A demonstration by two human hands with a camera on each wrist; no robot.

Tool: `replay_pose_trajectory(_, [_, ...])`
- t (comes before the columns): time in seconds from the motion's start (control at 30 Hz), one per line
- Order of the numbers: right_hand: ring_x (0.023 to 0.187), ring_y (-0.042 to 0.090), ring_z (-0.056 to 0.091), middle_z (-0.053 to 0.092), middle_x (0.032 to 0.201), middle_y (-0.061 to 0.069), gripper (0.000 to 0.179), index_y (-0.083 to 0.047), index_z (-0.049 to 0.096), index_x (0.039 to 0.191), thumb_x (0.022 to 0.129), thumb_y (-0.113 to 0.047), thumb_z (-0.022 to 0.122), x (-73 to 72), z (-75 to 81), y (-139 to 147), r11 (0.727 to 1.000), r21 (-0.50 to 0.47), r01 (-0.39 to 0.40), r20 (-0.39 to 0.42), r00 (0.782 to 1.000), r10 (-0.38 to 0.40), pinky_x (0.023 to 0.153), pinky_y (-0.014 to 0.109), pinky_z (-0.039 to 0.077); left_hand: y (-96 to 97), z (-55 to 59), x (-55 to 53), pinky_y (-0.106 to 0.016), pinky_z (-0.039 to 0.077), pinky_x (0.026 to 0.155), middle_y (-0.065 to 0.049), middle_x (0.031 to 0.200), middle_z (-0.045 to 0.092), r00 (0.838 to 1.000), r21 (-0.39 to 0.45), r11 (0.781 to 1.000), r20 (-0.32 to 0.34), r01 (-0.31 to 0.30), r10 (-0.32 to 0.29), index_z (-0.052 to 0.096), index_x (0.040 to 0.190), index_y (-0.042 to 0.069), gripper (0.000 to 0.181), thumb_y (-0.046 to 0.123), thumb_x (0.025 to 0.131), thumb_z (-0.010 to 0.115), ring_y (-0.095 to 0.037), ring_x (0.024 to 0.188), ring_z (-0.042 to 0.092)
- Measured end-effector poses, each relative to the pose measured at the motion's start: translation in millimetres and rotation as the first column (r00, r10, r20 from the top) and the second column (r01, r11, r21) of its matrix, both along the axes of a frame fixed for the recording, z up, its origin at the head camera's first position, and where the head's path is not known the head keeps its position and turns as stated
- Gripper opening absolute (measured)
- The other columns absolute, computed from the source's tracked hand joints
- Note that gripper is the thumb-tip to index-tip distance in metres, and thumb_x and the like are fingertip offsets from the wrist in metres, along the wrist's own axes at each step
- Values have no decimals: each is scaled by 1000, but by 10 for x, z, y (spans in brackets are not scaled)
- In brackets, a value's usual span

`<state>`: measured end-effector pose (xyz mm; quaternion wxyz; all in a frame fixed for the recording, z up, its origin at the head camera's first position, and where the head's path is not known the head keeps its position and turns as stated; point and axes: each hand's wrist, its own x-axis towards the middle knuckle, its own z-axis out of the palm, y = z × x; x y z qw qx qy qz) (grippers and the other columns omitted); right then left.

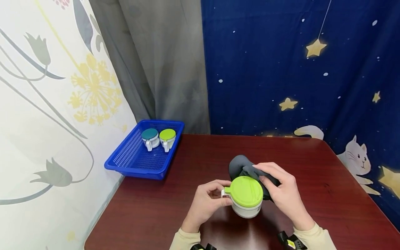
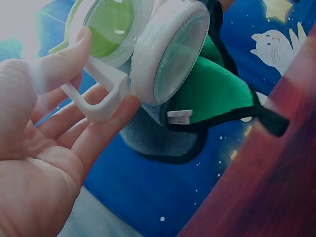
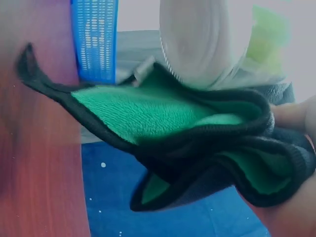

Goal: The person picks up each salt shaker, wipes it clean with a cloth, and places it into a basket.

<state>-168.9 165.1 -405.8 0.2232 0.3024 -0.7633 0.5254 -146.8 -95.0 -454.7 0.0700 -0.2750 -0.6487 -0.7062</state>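
Note:
A white jar with a lime-green lid (image 1: 247,191) is held up above the dark red table, tilted so its lid faces the head camera. My left hand (image 1: 208,199) grips it by its white handle (image 2: 101,101), thumb on one side and fingers behind. In my right hand (image 1: 283,191) is a bunched cloth (image 1: 240,166), dark grey on one face and green on the other, with black edging. The cloth (image 3: 158,111) lies against or close beside the jar's far side; exact contact is hidden in the head view. A small white tag (image 2: 179,117) shows on it.
At the table's back left stands a blue plastic basket (image 1: 129,166). Inside it are a teal-lidded jar (image 1: 150,134) and another green-lidded jar (image 1: 168,135), both with white handles. A patterned wall (image 1: 56,139) borders the left side; curtains (image 1: 256,69) hang behind the table (image 1: 150,211).

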Motion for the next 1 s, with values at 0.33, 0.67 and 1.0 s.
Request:
replay_pose_trajectory(0.33, [102, 18, 64, 67, 112, 4, 38, -12, 74, 116, 88, 13, 68, 28, -6, -114, 982, 113, -153, -16, 988, 156, 86, 22, 51, -22, 32, 34, -44, 59, 77, -17, 119, 69, 994, 48, 995, -66, 93, -90, 69, 90, -2, 18, -3, 79, 83, -27, 96, 72])
replay_pose_trajectory(0.67, [106, 8, 64, 67, 113, -14, 47, -36, 72, 114, 88, 3, 73, -82, -372, -37, 957, 279, -81, 102, 993, 54, 89, 25, 51, -56, -1, 23, -42, 59, 73, -20, 118, 68, 994, 86, 994, -100, 64, -55, 67, 89, -4, 18, -7, 79, 81, -22, 93, 72])
replay_pose_trajectory(1.0, [105, 9, 64, 67, 111, -13, 37, -34, 72, 115, 92, -5, 73, -47, -332, -67, 970, 240, -44, 116, 993, 17, 89, 22, 50, -73, -20, -6, -39, 59, 76, -17, 119, 68, 995, 75, 994, -64, 76, -71, 69, 91, 0, 18, 2, 80, 83, -27, 93, 71])
